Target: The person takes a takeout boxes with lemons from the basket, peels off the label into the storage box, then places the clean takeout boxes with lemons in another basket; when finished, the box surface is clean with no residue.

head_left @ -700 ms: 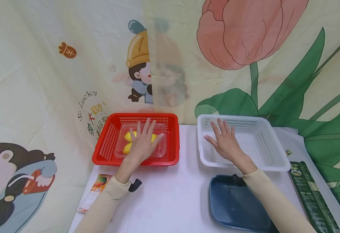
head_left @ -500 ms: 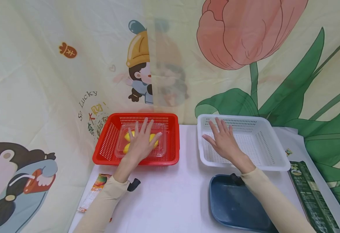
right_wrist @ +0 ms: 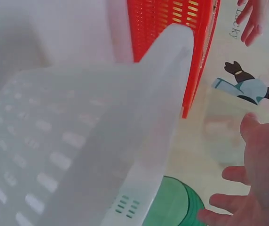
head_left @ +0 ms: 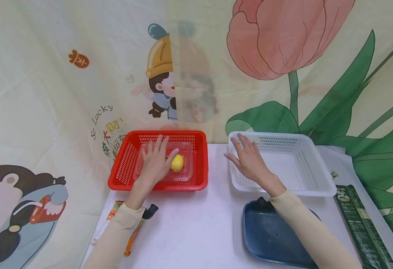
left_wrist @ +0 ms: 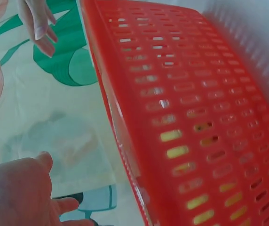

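Note:
With its fingers spread, my left hand [head_left: 154, 164] hovers over a red perforated basket [head_left: 201, 166] and holds nothing. Inside that basket lies a clear plastic container [head_left: 187, 175]. A yellow lemon [head_left: 177, 163] shows in it beside my hand, which hides more yellow fruit. My right hand [head_left: 250, 160], also spread and holding nothing, is above the left end of a white perforated basket [head_left: 300, 164]. Through the slots of the red basket [left_wrist: 139, 113], yellow shows in the left wrist view. The right wrist view has the white basket's wall [right_wrist: 78, 122] up close, with my hand beyond its rim.
A dark blue tray [head_left: 267, 239] sits in front of the white basket, partly under my right forearm. At the right edge lies a dark green package [head_left: 361, 220]. An orange packet [head_left: 133, 239] lies near my left sleeve. A printed cloth [head_left: 196, 56] hangs behind.
Both hands have drifted to the left, fingers still spread. The lemon on the right is now uncovered, and more of the orange packet shows beside my left sleeve. The baskets stay put.

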The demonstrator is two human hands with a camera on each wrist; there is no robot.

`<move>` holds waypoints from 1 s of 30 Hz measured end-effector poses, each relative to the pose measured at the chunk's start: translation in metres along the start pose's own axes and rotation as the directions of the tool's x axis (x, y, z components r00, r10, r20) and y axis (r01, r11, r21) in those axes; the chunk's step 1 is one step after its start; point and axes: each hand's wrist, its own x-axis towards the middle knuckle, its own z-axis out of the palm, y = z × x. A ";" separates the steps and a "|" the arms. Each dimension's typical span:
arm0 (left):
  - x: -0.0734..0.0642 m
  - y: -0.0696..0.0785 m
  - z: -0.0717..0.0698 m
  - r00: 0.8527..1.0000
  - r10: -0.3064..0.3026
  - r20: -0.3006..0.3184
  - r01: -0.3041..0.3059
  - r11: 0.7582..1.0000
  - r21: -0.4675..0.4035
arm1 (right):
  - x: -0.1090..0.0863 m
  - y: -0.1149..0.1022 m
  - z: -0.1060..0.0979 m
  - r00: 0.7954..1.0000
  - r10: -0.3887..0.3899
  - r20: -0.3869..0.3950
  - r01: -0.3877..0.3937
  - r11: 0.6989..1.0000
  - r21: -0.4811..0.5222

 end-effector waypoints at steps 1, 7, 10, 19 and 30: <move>0.000 -0.001 -0.001 1.000 -0.005 -0.002 0.005 1.000 -0.007 | 0.001 -0.002 0.000 1.000 -0.002 0.001 0.002 1.000 0.001; -0.002 -0.009 -0.009 0.999 -0.049 0.004 0.049 0.997 -0.057 | 0.005 -0.012 0.005 1.000 0.003 0.023 -0.003 1.000 0.009; -0.003 -0.013 -0.012 0.997 -0.072 0.016 0.073 0.995 -0.074 | 0.007 -0.015 0.008 1.000 -0.010 0.020 0.009 1.000 0.021; 0.001 -0.031 -0.022 0.993 -0.113 0.016 0.114 0.987 -0.116 | 0.013 -0.031 0.012 0.999 -0.043 0.016 0.042 0.996 0.072; 0.004 -0.054 -0.026 0.986 -0.164 0.019 0.165 0.981 -0.107 | 0.017 -0.047 0.025 0.995 -0.099 0.029 0.095 0.989 0.117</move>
